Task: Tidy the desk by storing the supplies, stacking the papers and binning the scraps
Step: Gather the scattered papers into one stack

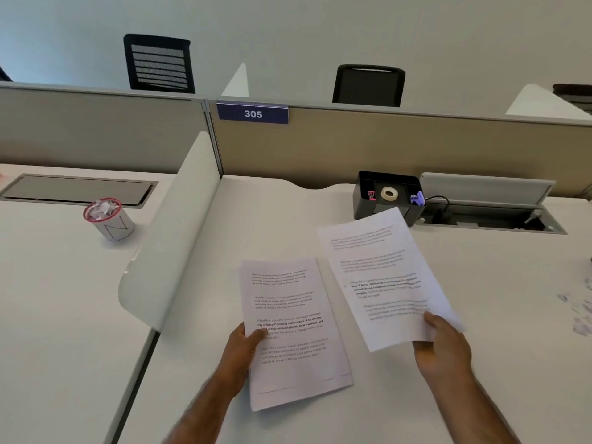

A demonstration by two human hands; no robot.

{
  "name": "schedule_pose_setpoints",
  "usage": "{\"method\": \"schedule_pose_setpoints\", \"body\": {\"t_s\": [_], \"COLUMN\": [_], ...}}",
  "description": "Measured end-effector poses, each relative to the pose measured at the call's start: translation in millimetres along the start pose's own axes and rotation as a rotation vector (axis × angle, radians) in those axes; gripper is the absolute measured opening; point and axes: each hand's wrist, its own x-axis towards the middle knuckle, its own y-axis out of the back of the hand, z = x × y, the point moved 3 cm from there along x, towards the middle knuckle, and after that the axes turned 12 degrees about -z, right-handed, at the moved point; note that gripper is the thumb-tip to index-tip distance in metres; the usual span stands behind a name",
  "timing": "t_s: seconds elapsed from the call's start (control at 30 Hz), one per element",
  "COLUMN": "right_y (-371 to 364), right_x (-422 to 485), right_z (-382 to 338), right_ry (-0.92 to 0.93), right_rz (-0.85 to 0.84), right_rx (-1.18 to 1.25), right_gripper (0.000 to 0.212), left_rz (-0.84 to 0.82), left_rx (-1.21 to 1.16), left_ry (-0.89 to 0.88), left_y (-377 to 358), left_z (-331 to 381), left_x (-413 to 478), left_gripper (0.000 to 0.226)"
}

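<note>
head view: the paper-stacking step was judged in hand. one printed sheet [294,331] was pinched in the left hand [245,342] grip over the table [272,219]; a second sheet [384,277], just beside, was held tilted in the right hand [443,344] grip. next, edges likely needed aligning.

Pale plain wall [320,27] behind. Beyond beige partition [352,142], mesh-backed chair [159,64] left, lower black chair [367,86] right. Blue sign [252,114] reads "305". White desk [480,315], open cable hatch [490,216] at rear. Curved white divider [173,232] separates neighbouring desk [48,299].
</note>
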Motion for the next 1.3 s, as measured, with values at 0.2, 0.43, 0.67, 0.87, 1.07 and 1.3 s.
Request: {"method": "schedule_pose_setpoints", "body": {"t_s": [0.2,0.43,0.67,0.87,1.07,1.3], "right_y": [0.9,4.9,4.9,16.7,2.2,23.0], "right_x": [-11.4,-21.3,-43.0,-13.7,5.3,18.8], "right_z": [57.1,122.0,114.5,37.4,-26.6,-76.1], "right_ry": [-0.056,-0.139,-0.128,-0.005,-0.208,-0.006], "right_rz": [-0.053,-0.031,-0.084,-0.267,-0.602,-0.618], "right_rx": [-0.142,-0.315,-0.583,-1.004,-0.593,-0.795], "right_gripper": [0.034,0.02,0.012,0.051,0.035,0.027], "left_rz": [-0.012,-0.003,0.02,-0.195,-0.363,-0.295], "left_rx": [0.012,0.097,0.16,0.2,0.208,0.252], "left_ry": [-0.039,-0.093,-0.119,-0.175,-0.23,-0.336], "left_y": [-9.4,-25.7,-33.3,-60.8,-118.7,-188.9], "left_z": [11.2,15.4,12.6,46.7,77.1,79.0], "left_x": [-5.4,-11.4,-8.1,-26.7,-44.0,-47.4], "left_gripper": [0.035,0.044,0.015,0.02,0.022,0.037]}}
